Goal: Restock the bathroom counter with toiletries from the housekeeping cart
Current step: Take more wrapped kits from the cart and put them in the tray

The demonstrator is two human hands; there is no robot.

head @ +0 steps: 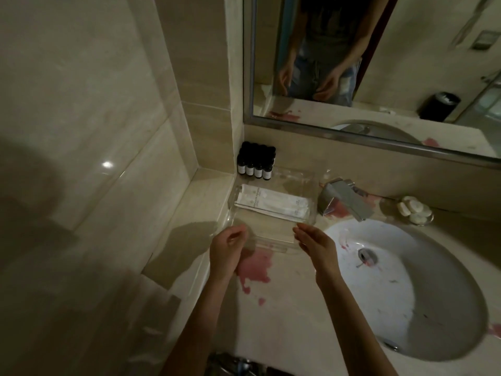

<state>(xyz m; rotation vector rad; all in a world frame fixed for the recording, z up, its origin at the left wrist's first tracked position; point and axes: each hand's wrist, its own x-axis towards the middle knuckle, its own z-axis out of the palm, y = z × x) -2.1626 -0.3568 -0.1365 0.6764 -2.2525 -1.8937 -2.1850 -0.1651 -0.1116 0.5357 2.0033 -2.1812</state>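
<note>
I'd nudge the clear rectangular plastic tray [268,232] square with the tabletop's [284,308] left edge, my left hand [227,249] and right hand [315,244] flanking it, relaxed and empty.

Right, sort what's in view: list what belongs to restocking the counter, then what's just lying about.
Job in hand:
clear tray
white packets lying in it
dark bottles in the corner
soaps by the basin
left hand and right hand, at the tray's near edge

Just there:
faucet
sink
mirror
pink stains
</note>
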